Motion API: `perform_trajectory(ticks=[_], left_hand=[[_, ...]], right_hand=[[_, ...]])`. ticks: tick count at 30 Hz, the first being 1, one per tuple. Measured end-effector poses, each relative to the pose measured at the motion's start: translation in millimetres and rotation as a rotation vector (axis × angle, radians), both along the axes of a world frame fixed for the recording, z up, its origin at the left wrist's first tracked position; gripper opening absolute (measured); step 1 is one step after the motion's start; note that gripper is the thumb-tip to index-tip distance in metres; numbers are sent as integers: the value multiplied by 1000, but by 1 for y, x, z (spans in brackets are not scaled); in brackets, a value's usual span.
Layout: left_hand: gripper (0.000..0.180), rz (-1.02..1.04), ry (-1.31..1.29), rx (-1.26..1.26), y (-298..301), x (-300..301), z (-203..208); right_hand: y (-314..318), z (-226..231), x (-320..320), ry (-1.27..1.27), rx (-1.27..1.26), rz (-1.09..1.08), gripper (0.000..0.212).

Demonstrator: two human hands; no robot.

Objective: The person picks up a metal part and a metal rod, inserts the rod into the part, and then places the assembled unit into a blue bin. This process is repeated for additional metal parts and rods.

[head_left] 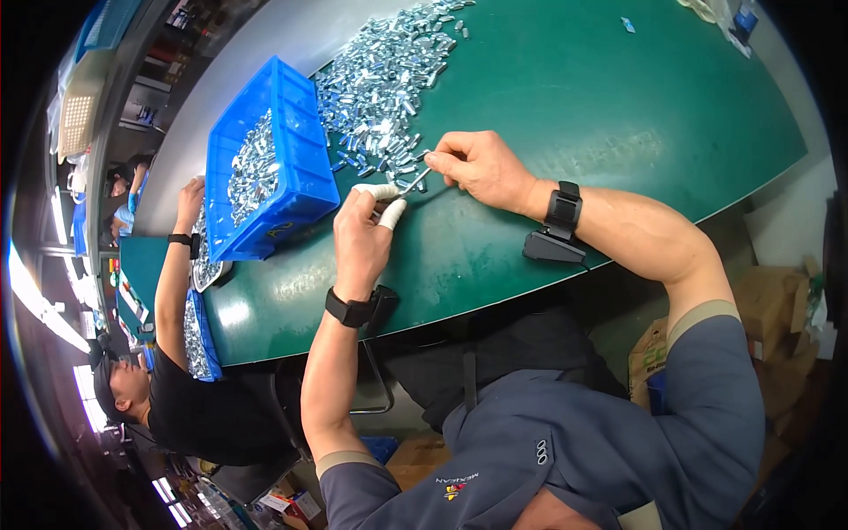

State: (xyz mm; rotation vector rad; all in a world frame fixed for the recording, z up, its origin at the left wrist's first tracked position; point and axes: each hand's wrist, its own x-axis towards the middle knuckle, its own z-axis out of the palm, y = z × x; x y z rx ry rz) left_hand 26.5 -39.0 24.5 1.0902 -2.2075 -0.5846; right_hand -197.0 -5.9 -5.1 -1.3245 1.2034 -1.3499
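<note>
Beside the bin [291, 168], both hands pinch one small metal part [413, 182]: left hand [362, 231] steadies it, right hand [481, 168] grips its end, near the pile [389, 79].

One blue bin [276, 159], one loose heap of small metal parts [389, 79] (far too many to count), two wrist straps, one co-worker [190, 397].
</note>
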Motion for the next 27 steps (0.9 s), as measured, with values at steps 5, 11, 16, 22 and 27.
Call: perform_trajectory(ticks=[5, 11, 16, 22, 27], left_hand=[[17, -49, 50, -6, 9, -2, 3], [16, -55, 24, -65, 13, -9, 1], [15, -92, -72, -152, 21, -8, 8], [16, -108, -103, -320, 10, 20, 40], [24, 252, -294, -553, -47, 52, 110]], right_hand=[[3, 3, 3, 154, -78, -16, 37], [10, -2, 0, 95, 44, 81, 41], [8, 3, 1, 181, 50, 249, 43], [3, 5, 1, -28, 54, 103, 46], [1, -2, -7, -89, 104, -16, 47]])
